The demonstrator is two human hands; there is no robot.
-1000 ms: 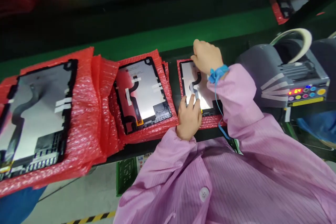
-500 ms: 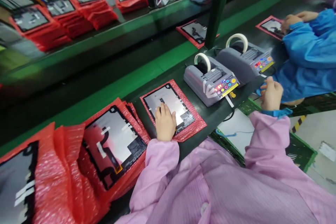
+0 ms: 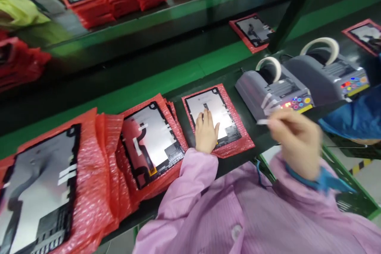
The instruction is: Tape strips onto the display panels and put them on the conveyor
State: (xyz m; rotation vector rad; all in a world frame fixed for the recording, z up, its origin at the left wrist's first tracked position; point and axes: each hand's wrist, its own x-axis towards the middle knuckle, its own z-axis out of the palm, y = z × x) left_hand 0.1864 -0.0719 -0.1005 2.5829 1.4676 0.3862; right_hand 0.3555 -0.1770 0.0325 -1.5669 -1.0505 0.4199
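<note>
Your hands are well apart. Your left hand [image 3: 207, 131] lies flat on the panel [image 3: 224, 109], which rests on red bubble wrap [image 3: 242, 138] in the middle of the bench [image 3: 253, 125]. Your right hand [image 3: 297, 141], a little blurred, pinches a short white strip [image 3: 262, 122] between thumb and finger, near the left tape dispenser [image 3: 250, 91]; another dispenser [image 3: 309, 75] stands just right of it. Left of the panel, a second panel [image 3: 162, 135] lies on stacked red wrap [image 3: 175, 174].
</note>
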